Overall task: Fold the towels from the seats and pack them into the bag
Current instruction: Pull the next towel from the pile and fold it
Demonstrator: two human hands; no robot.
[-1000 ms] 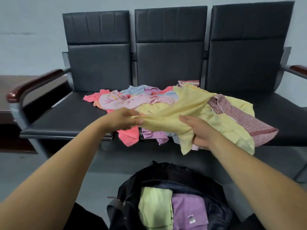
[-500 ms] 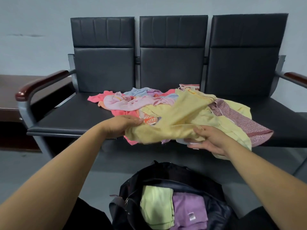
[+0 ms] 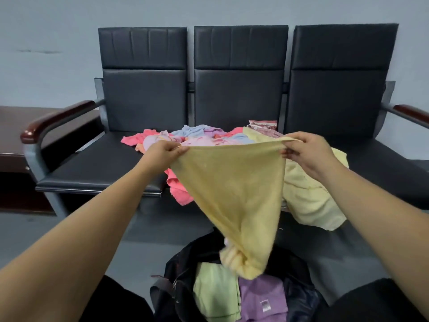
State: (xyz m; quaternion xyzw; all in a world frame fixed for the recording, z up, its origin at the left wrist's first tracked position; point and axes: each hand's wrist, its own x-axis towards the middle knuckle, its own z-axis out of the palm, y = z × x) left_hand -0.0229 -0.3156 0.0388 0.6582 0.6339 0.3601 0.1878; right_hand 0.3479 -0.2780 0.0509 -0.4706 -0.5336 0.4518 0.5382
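- Beyond both hands I see a heap of towels (image 3: 199, 138) lying on the seat surface (image 3: 92, 168). A pale yellow towel (image 3: 311, 201) droops off the seat's front edge just below my right hand (image 3: 304, 149).
- Beneath the hands, the open bag (image 3: 176, 275) holds a folded green towel (image 3: 213, 291) and a purple towel (image 3: 262, 296).
- The left hand (image 3: 162, 151) and the right hand each pinch a top corner of the yellow towel (image 3: 234, 189). It hangs between them and hides part of the bag's mouth.
- Half a second ago it lay bunched on the heap; now it is lifted and stretched.
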